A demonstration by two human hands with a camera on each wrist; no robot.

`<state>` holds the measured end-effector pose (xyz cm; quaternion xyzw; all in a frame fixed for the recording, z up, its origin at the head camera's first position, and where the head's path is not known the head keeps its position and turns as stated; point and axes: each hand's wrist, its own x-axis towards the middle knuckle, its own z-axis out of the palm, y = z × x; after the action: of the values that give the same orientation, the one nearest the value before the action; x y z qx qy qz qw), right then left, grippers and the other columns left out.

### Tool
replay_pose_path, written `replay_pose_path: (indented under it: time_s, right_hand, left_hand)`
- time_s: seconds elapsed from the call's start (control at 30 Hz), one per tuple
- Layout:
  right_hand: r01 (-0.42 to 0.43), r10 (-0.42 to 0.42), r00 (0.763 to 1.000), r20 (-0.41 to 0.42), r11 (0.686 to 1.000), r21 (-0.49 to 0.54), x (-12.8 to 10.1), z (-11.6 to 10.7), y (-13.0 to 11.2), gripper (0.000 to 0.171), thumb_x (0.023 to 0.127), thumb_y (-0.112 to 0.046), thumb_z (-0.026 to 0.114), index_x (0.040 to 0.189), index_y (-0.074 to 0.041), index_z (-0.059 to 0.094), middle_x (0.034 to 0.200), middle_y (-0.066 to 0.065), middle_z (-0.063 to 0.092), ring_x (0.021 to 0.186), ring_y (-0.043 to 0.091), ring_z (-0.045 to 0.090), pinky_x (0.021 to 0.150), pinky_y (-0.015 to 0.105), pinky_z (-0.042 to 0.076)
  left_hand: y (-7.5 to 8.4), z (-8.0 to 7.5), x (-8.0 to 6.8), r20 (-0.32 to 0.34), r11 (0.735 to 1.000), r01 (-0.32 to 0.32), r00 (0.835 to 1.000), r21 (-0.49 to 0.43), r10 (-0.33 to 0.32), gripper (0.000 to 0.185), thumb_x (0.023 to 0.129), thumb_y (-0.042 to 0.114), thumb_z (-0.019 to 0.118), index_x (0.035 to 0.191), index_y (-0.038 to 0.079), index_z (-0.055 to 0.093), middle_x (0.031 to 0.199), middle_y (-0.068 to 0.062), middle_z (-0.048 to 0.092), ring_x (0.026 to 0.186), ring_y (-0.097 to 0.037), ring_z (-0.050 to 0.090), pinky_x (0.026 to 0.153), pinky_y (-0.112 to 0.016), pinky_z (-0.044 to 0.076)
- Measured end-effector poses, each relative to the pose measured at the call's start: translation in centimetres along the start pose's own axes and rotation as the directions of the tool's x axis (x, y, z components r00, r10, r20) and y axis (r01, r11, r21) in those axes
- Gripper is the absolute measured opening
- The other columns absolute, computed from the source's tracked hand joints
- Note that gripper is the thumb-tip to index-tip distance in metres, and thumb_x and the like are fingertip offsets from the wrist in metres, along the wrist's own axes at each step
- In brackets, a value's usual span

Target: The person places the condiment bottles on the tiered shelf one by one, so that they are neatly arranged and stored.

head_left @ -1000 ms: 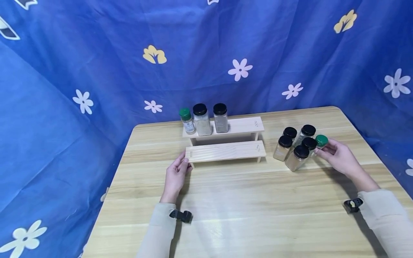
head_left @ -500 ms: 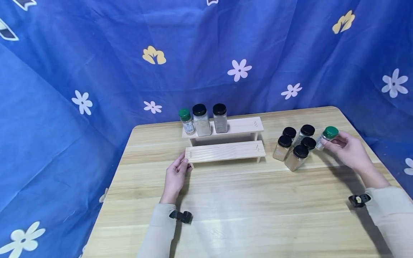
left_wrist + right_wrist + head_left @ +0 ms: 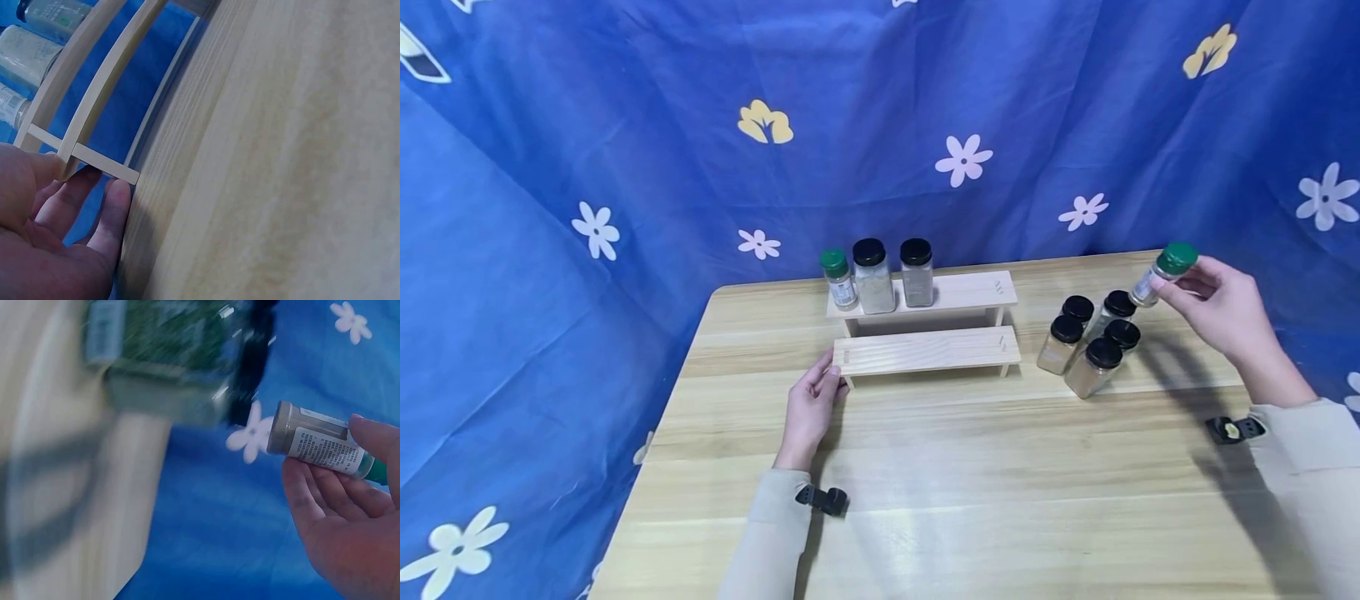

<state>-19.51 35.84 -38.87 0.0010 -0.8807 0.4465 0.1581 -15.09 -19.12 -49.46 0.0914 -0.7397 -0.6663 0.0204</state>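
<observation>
My right hand (image 3: 1228, 317) grips a small spice jar (image 3: 1156, 279) with a green lid, held tilted in the air above the table. In the right wrist view, thumb and fingers wrap the labelled jar (image 3: 325, 444). My left hand (image 3: 811, 408) pinches the left end of the lower tier of a two-step wooden spice rack (image 3: 928, 351); up close, the thumb (image 3: 47, 169) lies on the board and fingertips are at its leg. On the upper tier (image 3: 973, 289) stand a green-lidded jar (image 3: 839, 283) and two black-lidded jars, one larger (image 3: 874, 279) and one smaller (image 3: 917, 275).
Several black-lidded spice jars (image 3: 1088, 371) stand grouped right of the rack, just left of my right hand. The wooden table (image 3: 970, 492) ends at the back against a blue flowered curtain (image 3: 850, 125).
My right hand has lifted the green-lidded spice jar out from beside the group, up and toward the back right. The left hand has stayed at the rack's end.
</observation>
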Motion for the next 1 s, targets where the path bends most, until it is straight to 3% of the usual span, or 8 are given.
replay_pose_path:
  time_s: [0.2,0.4,0.53,0.67,0.9,1.0]
  right_hand:
    - [0.054,-0.055,0.998,0.012,0.996,0.069,1.4,2.7,-3.0,0.028,0.095,-0.020,0.079,0.119,-0.006,0.070,0.089,-0.042,0.063,0.084,-0.023,0.063,0.075,-0.005,0.053]
    - [0.088,-0.098,0.993,0.063,0.986,0.139,2.0,6.0,-6.3,0.034,0.095,-0.018,0.080,0.123,-0.001,0.069,0.091,-0.035,0.067,0.087,-0.017,0.065,0.078,-0.001,0.056]
    - [0.109,-0.128,0.985,0.112,0.980,0.164,2.2,8.6,-8.6,0.035,0.095,-0.020,0.080,0.124,-0.001,0.071,0.103,-0.008,0.079,0.088,-0.014,0.067,0.077,0.003,0.059]
    - [0.129,-0.162,0.972,0.169,0.973,0.193,2.5,11.2,-10.5,0.033,0.097,-0.020,0.078,0.124,-0.002,0.071,0.115,0.020,0.078,0.089,-0.011,0.068,0.080,0.005,0.060]
    - [0.135,-0.195,0.949,0.247,0.961,0.240,3.1,15.0,-12.8,0.037,0.097,-0.019,0.078,0.127,0.001,0.068,0.119,0.022,0.076,0.104,0.023,0.074,0.086,0.006,0.059]
    - [0.126,-0.198,0.941,0.273,0.958,0.259,3.1,16.5,-13.4,0.037,0.097,-0.019,0.078,0.127,0.001,0.068,0.118,0.022,0.076,0.106,0.029,0.074,0.086,0.008,0.060]
  left_hand:
    - [0.1,0.2,0.0,0.008,1.000,-0.007,1.000,0.000,0.007,0.045,0.111,0.018,0.054,0.156,0.010,0.050,0.148,-0.022,0.062,0.124,-0.031,0.070,0.099,-0.021,0.064]
    - [0.1,0.2,-0.1,-0.001,1.000,-0.007,1.000,0.009,0.007,0.045,0.111,0.018,0.055,0.155,0.010,0.051,0.146,-0.023,0.063,0.113,-0.016,0.073,0.098,-0.021,0.064]
    - [0.2,0.0,0.0,-0.004,1.000,-0.008,1.000,0.017,0.008,0.045,0.111,0.018,0.055,0.155,0.010,0.052,0.146,-0.021,0.064,0.110,-0.011,0.073,0.097,-0.020,0.064]
    - [0.2,0.0,0.0,-0.004,1.000,-0.007,1.000,0.029,0.007,0.044,0.111,0.018,0.054,0.154,0.012,0.052,0.148,-0.018,0.063,0.113,-0.013,0.073,0.098,-0.020,0.064]
    - [-0.1,0.2,-0.1,-0.013,1.000,-0.010,1.000,0.028,0.010,0.045,0.111,0.018,0.054,0.155,0.010,0.051,0.145,-0.023,0.063,0.124,-0.034,0.070,0.099,-0.023,0.064]
    - [-0.1,0.1,-0.2,-0.022,1.000,-0.004,1.000,0.025,0.004,0.045,0.111,0.018,0.054,0.155,0.011,0.052,0.145,-0.024,0.063,0.125,-0.035,0.069,0.100,-0.024,0.064]
